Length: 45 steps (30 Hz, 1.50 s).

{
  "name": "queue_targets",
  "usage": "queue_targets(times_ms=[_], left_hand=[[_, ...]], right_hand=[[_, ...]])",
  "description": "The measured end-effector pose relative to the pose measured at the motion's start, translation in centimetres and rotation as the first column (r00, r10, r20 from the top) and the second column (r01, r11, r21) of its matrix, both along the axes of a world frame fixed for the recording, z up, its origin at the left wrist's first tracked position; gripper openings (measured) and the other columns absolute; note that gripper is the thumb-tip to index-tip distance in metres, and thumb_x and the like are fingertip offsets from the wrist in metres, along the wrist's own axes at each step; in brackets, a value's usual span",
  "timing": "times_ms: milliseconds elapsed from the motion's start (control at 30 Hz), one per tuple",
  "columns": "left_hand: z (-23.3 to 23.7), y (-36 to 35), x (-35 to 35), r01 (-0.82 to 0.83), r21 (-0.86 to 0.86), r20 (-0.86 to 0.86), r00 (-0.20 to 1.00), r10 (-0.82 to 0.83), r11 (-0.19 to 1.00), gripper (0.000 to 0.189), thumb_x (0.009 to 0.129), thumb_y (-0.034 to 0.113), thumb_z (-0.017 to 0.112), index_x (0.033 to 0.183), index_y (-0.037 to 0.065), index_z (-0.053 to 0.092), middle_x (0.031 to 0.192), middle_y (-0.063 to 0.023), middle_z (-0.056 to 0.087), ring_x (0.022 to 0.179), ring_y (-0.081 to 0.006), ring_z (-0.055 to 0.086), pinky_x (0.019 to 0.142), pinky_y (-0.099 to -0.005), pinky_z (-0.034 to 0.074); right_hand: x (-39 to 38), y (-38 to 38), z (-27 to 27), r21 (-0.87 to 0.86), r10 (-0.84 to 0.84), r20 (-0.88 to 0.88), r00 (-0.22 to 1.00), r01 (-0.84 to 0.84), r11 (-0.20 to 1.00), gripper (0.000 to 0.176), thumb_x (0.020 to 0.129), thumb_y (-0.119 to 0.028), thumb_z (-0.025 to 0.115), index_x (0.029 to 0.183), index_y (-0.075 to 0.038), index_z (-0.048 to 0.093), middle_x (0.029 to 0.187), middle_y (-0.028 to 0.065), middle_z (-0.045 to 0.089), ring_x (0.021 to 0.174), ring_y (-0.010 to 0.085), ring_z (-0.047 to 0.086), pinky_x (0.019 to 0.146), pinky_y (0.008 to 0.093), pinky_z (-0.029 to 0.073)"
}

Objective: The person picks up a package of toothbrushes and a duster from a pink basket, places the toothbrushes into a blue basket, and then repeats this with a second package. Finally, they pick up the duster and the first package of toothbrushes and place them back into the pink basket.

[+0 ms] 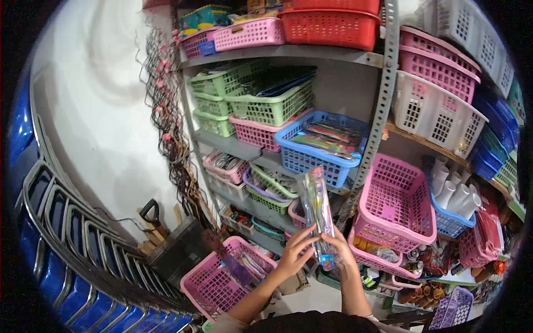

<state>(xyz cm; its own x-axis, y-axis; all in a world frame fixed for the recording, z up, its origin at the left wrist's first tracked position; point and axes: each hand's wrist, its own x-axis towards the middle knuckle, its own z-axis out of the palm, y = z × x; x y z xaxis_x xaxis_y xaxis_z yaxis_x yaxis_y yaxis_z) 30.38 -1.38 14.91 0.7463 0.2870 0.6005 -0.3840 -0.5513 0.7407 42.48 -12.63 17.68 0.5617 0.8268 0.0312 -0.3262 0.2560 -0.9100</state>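
Both hands hold a clear plastic packet [317, 202] upright, with long thin colourful items inside. My left hand [298, 254] has its fingers closed on the packet's left side. My right hand [340, 250] grips its right side near the lower end. Behind the packet, a blue basket [319, 161] on the shelf holds similar thin packets. Below and left of my hands, a pink basket [202, 283] contains long packets and a purple item.
Metal shelves [333, 53] carry green, pink and red baskets. An empty pink basket [394, 194] is at the right, beside a blue basket with white cups [458, 194]. Stacked blue chairs [50, 266] line the left, near a black-handled tool [152, 213].
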Motion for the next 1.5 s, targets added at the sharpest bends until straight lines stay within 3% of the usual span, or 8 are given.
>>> queue_targets(times_ms=[133, 300, 433, 633, 767, 1200, 1433, 1500], left_hand=[[3.5, 2.3, 4.1, 0.054, 0.123, 0.123, 0.99, -0.07, 0.991, 0.026, 0.085, 0.016, 0.054, 0.11, 0.007, 0.058, 0.125, -0.0119, 0.047, 0.118, -0.0288, 0.043, 0.098, -0.0391, 0.032], [7.4, 6.3, 10.5, -0.212, 0.433, 0.184, 0.972, 0.145, 0.876, 0.05, 0.082, 0.024, 0.059, 0.125, 0.006, 0.041, 0.127, -0.013, 0.04, 0.123, -0.031, 0.035, 0.102, -0.0427, 0.027], [9.8, 8.4, 14.9, -0.381, 0.584, 0.223, 0.924, 0.31, 0.716, 0.06, 0.08, 0.03, 0.062, 0.128, 0.007, 0.036, 0.129, -0.0119, 0.039, 0.129, -0.031, 0.026, 0.106, -0.0517, 0.016], [12.1, 10.2, 18.0, -0.322, 0.736, 0.118, 0.927, 0.356, 0.595, 0.051, 0.075, 0.034, 0.066, 0.114, 0.008, 0.047, 0.112, -0.0101, 0.047, 0.114, -0.0298, 0.041, 0.102, -0.0513, 0.023], [12.1, 10.5, 19.0, -0.337, 0.686, 0.184, 0.938, 0.294, 0.645, 0.048, 0.069, 0.041, 0.07, 0.1, 0.009, 0.052, 0.101, -0.0104, 0.05, 0.099, -0.0295, 0.045, 0.089, -0.0434, 0.036], [10.8, 9.7, 10.7, -0.407, 0.55, 0.276, 0.913, 0.302, 0.729, 0.048, 0.056, 0.035, 0.08, 0.081, 0.009, 0.048, 0.087, -0.0066, 0.047, 0.093, -0.0279, 0.045, 0.083, -0.0399, 0.031], [8.8, 8.4, 5.2, -0.45, 0.543, 0.35, 0.889, 0.296, 0.709, 0.046, 0.055, 0.03, 0.079, 0.082, 0.01, 0.048, 0.086, -0.0053, 0.048, 0.089, -0.0256, 0.045, 0.08, -0.0387, 0.03], [8.0, 8.3, 4.1, -0.462, 0.545, 0.339, 0.885, 0.32, 0.7, 0.046, 0.054, 0.029, 0.079, 0.082, 0.01, 0.048, 0.086, -0.0054, 0.048, 0.089, -0.0256, 0.045, 0.08, -0.0387, 0.03]], right_hand=[[1.5, -2.0, 2.3, 0.075, -0.107, -0.059, 0.993, 0.111, 0.991, 0.058, 0.078, -0.009, 0.059, 0.131, -0.001, 0.038, 0.118, 0.0104, 0.053, 0.104, 0.0196, 0.053, 0.088, 0.0295, 0.041], [2.1, -4.5, 5.2, 0.203, -0.165, -0.074, 0.984, 0.177, 0.963, 0.05, 0.082, -0.016, 0.056, 0.125, 0.001, 0.039, 0.1, 0.016, 0.059, 0.076, 0.0273, 0.064, 0.059, 0.031, 0.053], [3.3, -5.8, 4.9, 0.24, -0.151, -0.071, 0.986, 0.164, 0.957, 0.048, 0.082, -0.015, 0.055, 0.124, 0.002, 0.039, 0.098, 0.0172, 0.059, 0.076, 0.0267, 0.064, 0.06, 0.0313, 0.053], [3.0, -6.6, 4.7, 0.256, -0.221, -0.098, 0.97, 0.239, 0.937, 0.05, 0.081, -0.013, 0.053, 0.126, 0.002, 0.037, 0.099, 0.0178, 0.058, 0.077, 0.0275, 0.064, 0.06, 0.0319, 0.054], [2.2, -6.8, 4.9, 0.245, -0.244, -0.096, 0.965, 0.26, 0.934, 0.052, 0.081, -0.011, 0.054, 0.128, 0.001, 0.035, 0.099, 0.018, 0.058, 0.077, 0.0283, 0.064, 0.058, 0.0319, 0.055], [2.3, -7.3, 4.0, 0.324, -0.023, -0.108, 0.994, 0.057, 0.944, 0.058, 0.081, -0.021, 0.052, 0.13, 0.001, 0.032, 0.104, 0.02, 0.056, 0.074, 0.0298, 0.064, 0.064, 0.037, 0.055], [2.2, -4.7, 9.9, 0.21, -0.252, 0.32, 0.913, 0.191, 0.959, 0.057, 0.079, -0.024, 0.056, 0.127, 0.002, 0.041, 0.112, 0.0159, 0.055, 0.095, 0.0238, 0.059, 0.079, 0.0353, 0.049], [3.1, -2.3, 12.2, 0.296, -0.402, 0.728, 0.556, 0.274, 0.915, 0.054, 0.078, -0.023, 0.058, 0.127, -0.005, 0.046, 0.117, 0.0147, 0.054, 0.101, 0.027, 0.056, 0.082, 0.0363, 0.047]])
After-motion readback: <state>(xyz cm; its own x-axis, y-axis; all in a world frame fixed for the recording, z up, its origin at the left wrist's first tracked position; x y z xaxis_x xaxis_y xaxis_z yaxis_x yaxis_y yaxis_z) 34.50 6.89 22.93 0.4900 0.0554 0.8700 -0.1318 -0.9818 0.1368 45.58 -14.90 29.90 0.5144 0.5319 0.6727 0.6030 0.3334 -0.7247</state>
